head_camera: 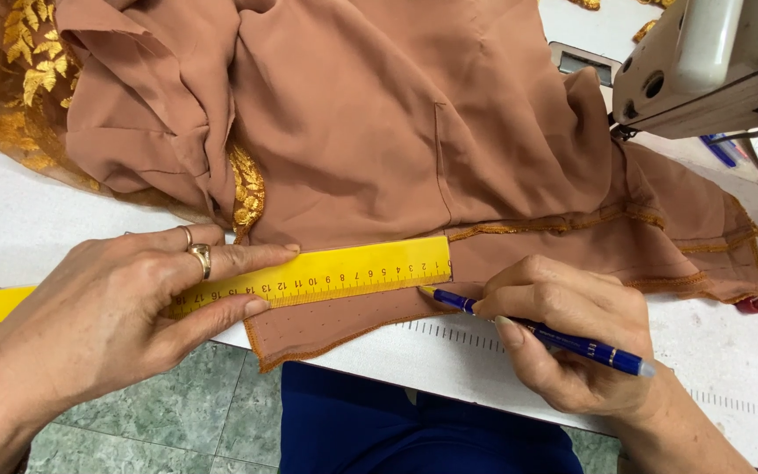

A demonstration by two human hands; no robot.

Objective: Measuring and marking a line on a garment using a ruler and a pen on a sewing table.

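From the head camera, your left hand (pixel 107 316) presses flat, fingers spread, on the yellow plastic ruler (pixel 326 274) lying across the brown cloth garment (pixel 370 140) on the white worktop (pixel 10 219). Your right hand (pixel 572 342) grips a blue pen (pixel 537 333), its tip at five o'clock of the ruler's end. Keep the ruler pinned firmly and the pen tip tight against its edge.

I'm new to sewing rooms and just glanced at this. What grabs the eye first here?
The bright yellow flat ruler stands out, lying across the brown fabric with gold embroidered trim at the white table's front edge. The left hand presses it flat, while the right hand holds a blue pen with its tip at the ruler's end. A white sewing machine sits top right.
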